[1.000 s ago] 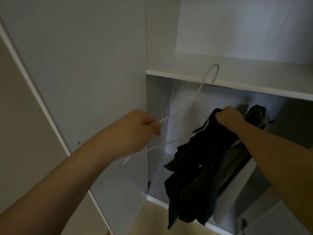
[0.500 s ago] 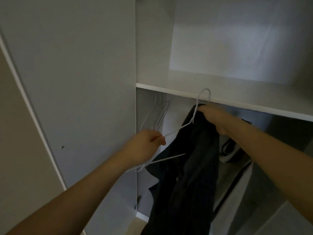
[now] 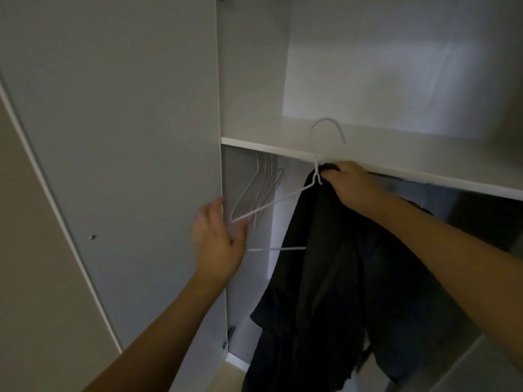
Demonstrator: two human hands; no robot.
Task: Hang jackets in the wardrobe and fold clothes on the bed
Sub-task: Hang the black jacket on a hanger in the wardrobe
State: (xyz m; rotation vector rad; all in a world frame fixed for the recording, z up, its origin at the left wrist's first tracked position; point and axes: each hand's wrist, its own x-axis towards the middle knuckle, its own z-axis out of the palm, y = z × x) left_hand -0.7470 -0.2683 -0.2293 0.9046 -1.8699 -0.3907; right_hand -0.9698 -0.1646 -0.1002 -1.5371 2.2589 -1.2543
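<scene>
A black jacket (image 3: 334, 267) hangs on a white wire hanger (image 3: 317, 165) in front of the open wardrobe. My right hand (image 3: 348, 182) grips the jacket's collar together with the hanger's neck, just under the shelf edge (image 3: 268, 147). The hanger's hook rises above the shelf edge. My left hand (image 3: 218, 236) is open beside the hanger's left end, fingers spread, and holds nothing. The jacket's right shoulder and the hanger's right arm are hidden by cloth and my forearm.
Several empty white hangers (image 3: 263, 188) hang at the far left inside the wardrobe. The open white door (image 3: 113, 137) stands at the left. More dark clothing (image 3: 509, 222) hangs at the right behind my arm. A white shelf compartment (image 3: 396, 80) lies above.
My left hand has let go of the hanger's left end and opened. My right hand has raised the jacket and hanger up to the shelf edge.
</scene>
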